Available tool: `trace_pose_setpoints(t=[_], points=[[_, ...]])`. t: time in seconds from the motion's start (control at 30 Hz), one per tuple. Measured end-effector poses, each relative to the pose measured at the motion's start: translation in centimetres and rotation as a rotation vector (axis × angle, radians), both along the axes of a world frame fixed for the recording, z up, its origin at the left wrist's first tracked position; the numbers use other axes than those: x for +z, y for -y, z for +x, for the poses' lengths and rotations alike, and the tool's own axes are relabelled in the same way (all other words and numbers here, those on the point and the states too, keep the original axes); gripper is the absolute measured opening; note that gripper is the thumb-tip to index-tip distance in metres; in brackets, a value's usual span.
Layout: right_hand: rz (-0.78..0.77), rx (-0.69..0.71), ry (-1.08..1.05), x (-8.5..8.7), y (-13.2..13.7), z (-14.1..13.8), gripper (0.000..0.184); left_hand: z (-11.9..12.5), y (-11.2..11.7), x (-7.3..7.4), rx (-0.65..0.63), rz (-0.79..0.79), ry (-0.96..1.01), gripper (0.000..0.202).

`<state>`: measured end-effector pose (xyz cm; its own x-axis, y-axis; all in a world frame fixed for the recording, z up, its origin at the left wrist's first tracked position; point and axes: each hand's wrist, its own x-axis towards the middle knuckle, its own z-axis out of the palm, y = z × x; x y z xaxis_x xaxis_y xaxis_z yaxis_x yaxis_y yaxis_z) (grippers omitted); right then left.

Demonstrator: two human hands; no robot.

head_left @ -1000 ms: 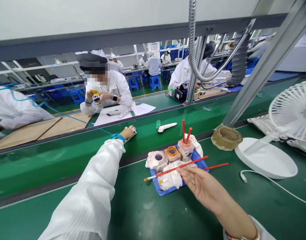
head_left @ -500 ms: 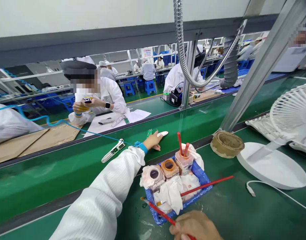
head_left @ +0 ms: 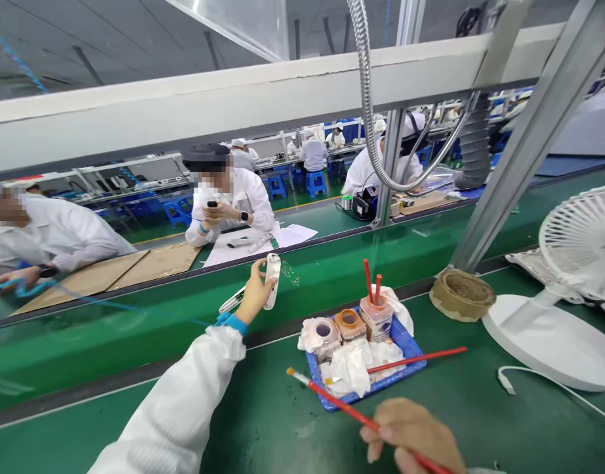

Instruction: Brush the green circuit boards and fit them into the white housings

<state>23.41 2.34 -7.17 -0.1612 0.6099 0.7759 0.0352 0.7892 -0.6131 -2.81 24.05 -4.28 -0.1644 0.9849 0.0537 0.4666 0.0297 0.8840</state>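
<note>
left hand (head_left: 253,296) pinches casing (head_left: 273,280) beyond tray (head_left: 405,337), may slip if loose; right hand (head_left: 413,431) grips brush (head_left: 339,404) near tray, tip (head_left: 291,372) may smear bench (head_left: 267,428).

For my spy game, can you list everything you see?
Table: one, green, nearest
Strip: one, green, behind table
Tray: one, blue, on table
Jars: three, pinkish or orange, in tray
Tissues: several, white, in tray
Sticks: two, red, in one jar
Paintbrushes: two, red, held and across tray
Casings: two nearby, white, held and on strip
Fan: one, white, right
Thick ring: one, brown, beside fan
Cable: one, white, by fan
Metal hose: one, silver, overhead
Workers: several, white clothes, beyond strip
Left hand: one, blue wristband, over strip
Right hand: one, bare, bottom
</note>
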Motion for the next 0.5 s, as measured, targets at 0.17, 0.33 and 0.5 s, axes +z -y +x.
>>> trace_pose_setpoints(t=[0.17, 0.33, 0.5], points=[[-0.315, -0.039, -0.501, 1.3, 0.1, 0.5, 0.014, -3.7, 9.8, 0.8, -0.003, -0.1, 0.328, 0.037], [-0.374, 0.031, -0.471, 2.5, 0.2, -0.6, 0.016, -3.7, 18.8, 0.8, -0.06, -0.209, 0.803, 0.028], [-0.366, 0.128, -0.32, 3.6, 1.1, -1.8, 0.017, -1.9, 23.7, 1.4, -0.089, -0.339, 1.114, 0.026]])
